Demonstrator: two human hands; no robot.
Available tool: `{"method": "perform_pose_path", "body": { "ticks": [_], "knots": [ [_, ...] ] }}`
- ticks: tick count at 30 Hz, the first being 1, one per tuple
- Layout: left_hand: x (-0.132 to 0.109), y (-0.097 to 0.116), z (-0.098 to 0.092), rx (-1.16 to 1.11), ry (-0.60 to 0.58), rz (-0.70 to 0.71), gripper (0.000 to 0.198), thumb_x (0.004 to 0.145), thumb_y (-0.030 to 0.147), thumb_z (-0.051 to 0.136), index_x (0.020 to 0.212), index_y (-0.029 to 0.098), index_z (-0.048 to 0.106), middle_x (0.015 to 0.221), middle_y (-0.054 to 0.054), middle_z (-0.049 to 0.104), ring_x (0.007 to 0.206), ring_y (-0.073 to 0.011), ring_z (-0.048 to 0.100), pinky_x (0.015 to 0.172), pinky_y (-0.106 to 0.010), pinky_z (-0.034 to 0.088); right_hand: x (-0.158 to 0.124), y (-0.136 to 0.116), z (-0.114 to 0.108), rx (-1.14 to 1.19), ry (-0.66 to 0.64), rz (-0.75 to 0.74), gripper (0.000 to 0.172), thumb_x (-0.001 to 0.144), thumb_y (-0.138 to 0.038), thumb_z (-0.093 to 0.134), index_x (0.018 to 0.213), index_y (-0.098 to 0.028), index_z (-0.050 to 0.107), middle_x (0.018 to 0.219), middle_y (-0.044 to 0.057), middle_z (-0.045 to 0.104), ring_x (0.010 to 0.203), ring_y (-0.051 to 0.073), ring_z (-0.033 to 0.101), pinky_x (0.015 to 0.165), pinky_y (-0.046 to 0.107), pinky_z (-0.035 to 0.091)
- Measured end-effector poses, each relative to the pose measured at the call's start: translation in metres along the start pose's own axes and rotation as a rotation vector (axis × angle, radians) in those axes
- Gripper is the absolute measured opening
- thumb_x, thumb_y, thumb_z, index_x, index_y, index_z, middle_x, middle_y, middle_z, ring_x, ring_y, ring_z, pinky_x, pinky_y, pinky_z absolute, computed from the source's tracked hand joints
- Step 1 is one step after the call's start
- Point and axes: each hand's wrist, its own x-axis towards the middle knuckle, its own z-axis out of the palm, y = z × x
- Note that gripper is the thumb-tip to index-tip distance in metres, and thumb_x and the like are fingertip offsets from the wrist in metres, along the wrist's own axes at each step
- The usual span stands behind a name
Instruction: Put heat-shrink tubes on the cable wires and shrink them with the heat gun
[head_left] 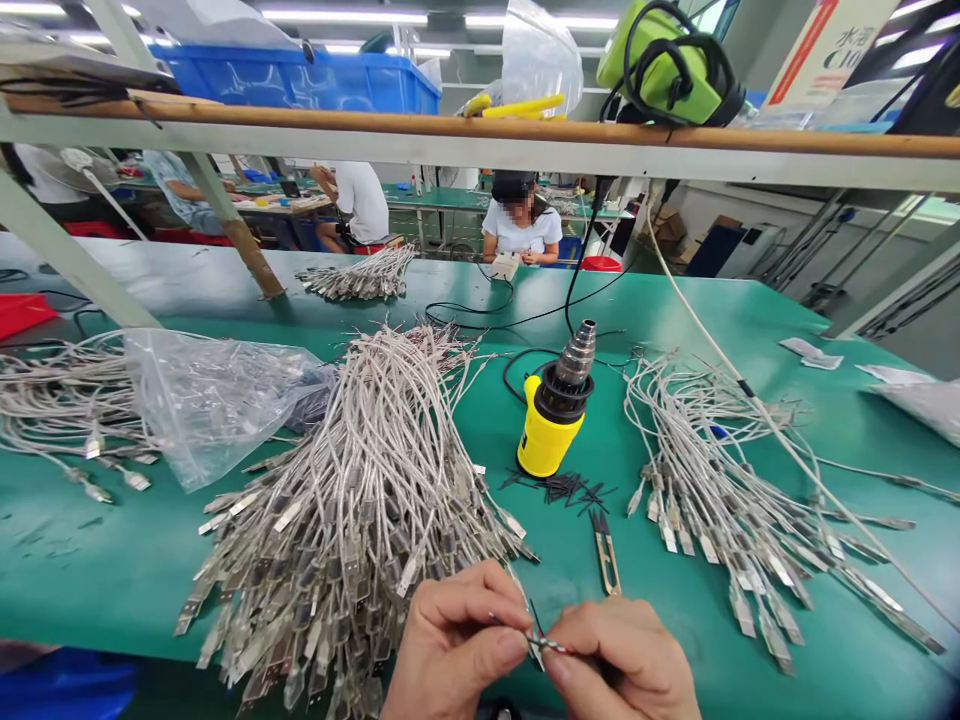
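At the front edge of the green table, my left hand (469, 640) pinches thin dark and coloured wires (536, 640) between thumb and fingers. My right hand (622, 660) grips the same wires from the other side, its fingertips closed. Just left of my hands lies a big heap of grey USB cables (375, 470), plugs toward me. Thread snips (604, 553) rest beyond my right hand. Behind them are short black tubes (566, 490) and a yellow heat gun (555, 415) standing nozzle up. Where the wires lead below my fingers is hidden.
A second pile of USB cables (720, 480) lies right. At left are more cables (67, 400) and a clear plastic bag (217, 400). A white cord (705, 320) slants down across the right side. Overhead runs a shelf (450, 130). A co-worker (521, 225) sits opposite.
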Motion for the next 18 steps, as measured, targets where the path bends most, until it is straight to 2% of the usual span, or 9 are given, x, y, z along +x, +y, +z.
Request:
{"method": "perform_pose_path", "body": {
  "ticks": [3, 6, 14, 18],
  "knots": [
    [0.0003, 0.0003, -0.0011, -0.036, 0.010, -0.028, 0.008, 0.064, 0.029, 0.078, 0.068, 0.023, 0.077, 0.062, -0.001, 0.057, 0.054, -0.0087, 0.045, 0.048, -0.021, 0.032, 0.0014, 0.0016, -0.0010, -0.006, -0.017, -0.071, 0.014, 0.082, -0.012, 0.052, 0.072, -0.017, 0.061, 0.049, -0.003, 0.055, 0.040, 0.007, 0.044, 0.044, 0.021, 0.032],
    [0.0005, 0.0013, -0.0014, -0.050, 0.032, -0.066, 0.010, 0.064, 0.031, 0.078, 0.067, 0.021, 0.076, 0.062, -0.001, 0.056, 0.052, -0.0082, 0.044, 0.047, -0.021, 0.030, 0.0015, 0.0014, -0.0019, -0.024, -0.044, -0.079, 0.014, 0.082, -0.013, 0.051, 0.073, -0.017, 0.061, 0.050, -0.002, 0.058, 0.041, 0.009, 0.046, 0.045, 0.022, 0.032],
    [0.0011, 0.0014, -0.0048, -0.180, 0.097, -0.149, 0.013, 0.062, 0.031, 0.079, 0.066, 0.020, 0.074, 0.063, 0.001, 0.056, 0.048, -0.0058, 0.045, 0.050, -0.021, 0.030, -0.0029, -0.0043, 0.0009, -0.032, -0.017, 0.181, 0.023, 0.084, -0.024, 0.054, 0.062, -0.019, 0.059, 0.040, -0.005, 0.056, 0.039, 0.008, 0.050, 0.050, 0.019, 0.037],
    [-0.0004, 0.0015, -0.0061, -0.198, 0.126, -0.213, 0.028, 0.056, 0.033, 0.082, 0.077, 0.017, 0.075, 0.069, -0.001, 0.059, 0.055, -0.0075, 0.047, 0.052, -0.019, 0.034, -0.0049, -0.0033, 0.0039, 0.059, -0.016, 0.269, 0.026, 0.085, -0.028, 0.054, 0.061, -0.018, 0.060, 0.037, -0.002, 0.058, 0.035, 0.008, 0.047, 0.046, 0.018, 0.037]
  ]
}}
